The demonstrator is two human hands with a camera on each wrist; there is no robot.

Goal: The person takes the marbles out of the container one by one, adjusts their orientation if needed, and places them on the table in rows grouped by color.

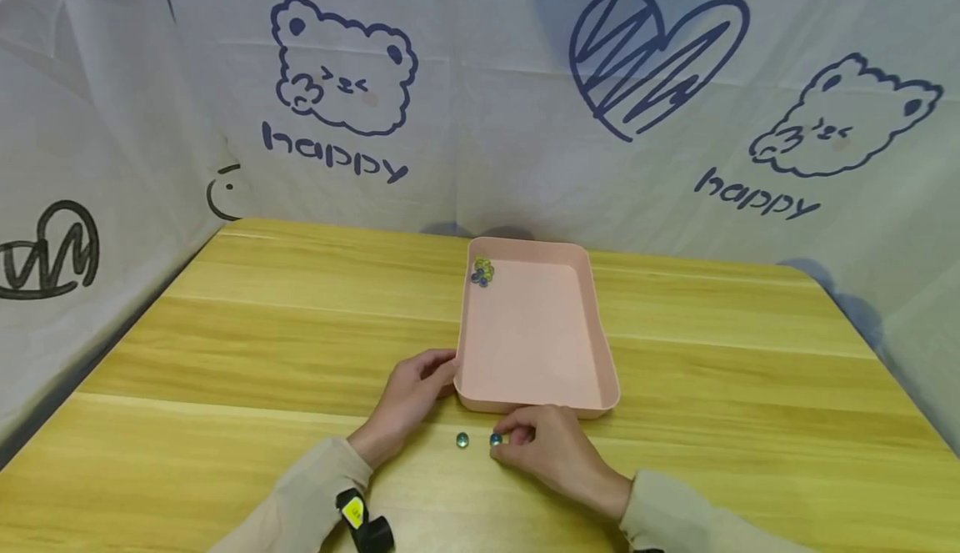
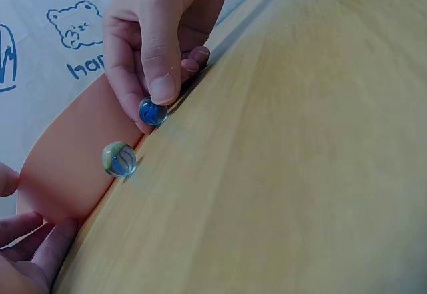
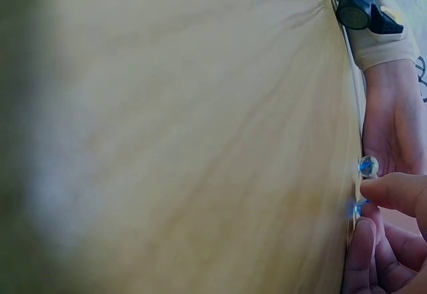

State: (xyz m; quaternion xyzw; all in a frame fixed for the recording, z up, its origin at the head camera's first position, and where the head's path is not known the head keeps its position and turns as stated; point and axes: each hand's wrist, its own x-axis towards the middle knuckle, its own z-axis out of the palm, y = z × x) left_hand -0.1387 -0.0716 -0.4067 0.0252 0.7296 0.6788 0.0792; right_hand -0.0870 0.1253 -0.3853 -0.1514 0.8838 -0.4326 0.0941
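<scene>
Between its thumb and forefinger my right hand (image 1: 558,453) pinches a blue glass marble (image 2: 153,111), low over the wooden table just before the near wall of a pink tray (image 1: 525,344). To the left of that pinch, a clear marble with green and blue swirls (image 1: 462,439) lies loose. My left hand (image 1: 411,394) rests its fingers and thumb against the outside of the tray's near-left corner. In the right wrist view the pinched marble is partly hidden by the fingers, and the loose marble (image 3: 368,167) shows beside the thumb.
A small cluster of yellowish and blue marbles (image 1: 482,271) sits in the tray's far-left corner. The table (image 1: 300,328) extends on both sides of the tray. White cloth (image 1: 495,119) with bear and heart drawings hangs behind. A black wrist camera (image 1: 365,524) is on the left sleeve.
</scene>
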